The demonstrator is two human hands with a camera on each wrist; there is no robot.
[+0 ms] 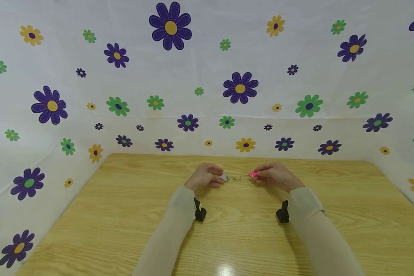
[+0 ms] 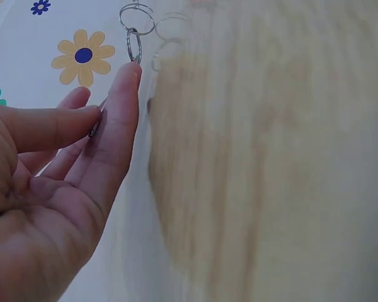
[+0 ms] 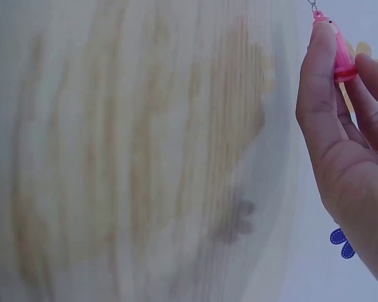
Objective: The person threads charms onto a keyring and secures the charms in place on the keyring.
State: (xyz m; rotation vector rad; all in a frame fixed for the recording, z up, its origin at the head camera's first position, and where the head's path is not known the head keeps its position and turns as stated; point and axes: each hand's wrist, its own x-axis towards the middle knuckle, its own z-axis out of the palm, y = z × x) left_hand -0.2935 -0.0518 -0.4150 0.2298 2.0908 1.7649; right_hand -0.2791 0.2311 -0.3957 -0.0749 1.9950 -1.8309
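Between thumb and fingers, my left hand (image 1: 205, 176) pinches a flat silver key (image 1: 224, 177); in the left wrist view mostly its thin edge shows. From the key, linked metal rings (image 2: 137, 20) stretch toward the right at the fingertips. Opposite, my right hand (image 1: 275, 176) grips a small pink plastic charm (image 3: 343, 56) with a dark dot near its top. A thin metal chain (image 3: 312, 5) leads off the charm's loop. Both hands are at the far middle of the table, a short gap apart, with the key ring (image 1: 238, 178) spanning between them.
A wood-grain table (image 1: 234, 237) lies under both arms. White cloth with printed flowers (image 1: 207, 69) stands behind it and along both sides. Black wrist cameras sit on the left wrist (image 1: 200, 211) and the right wrist (image 1: 283, 212).
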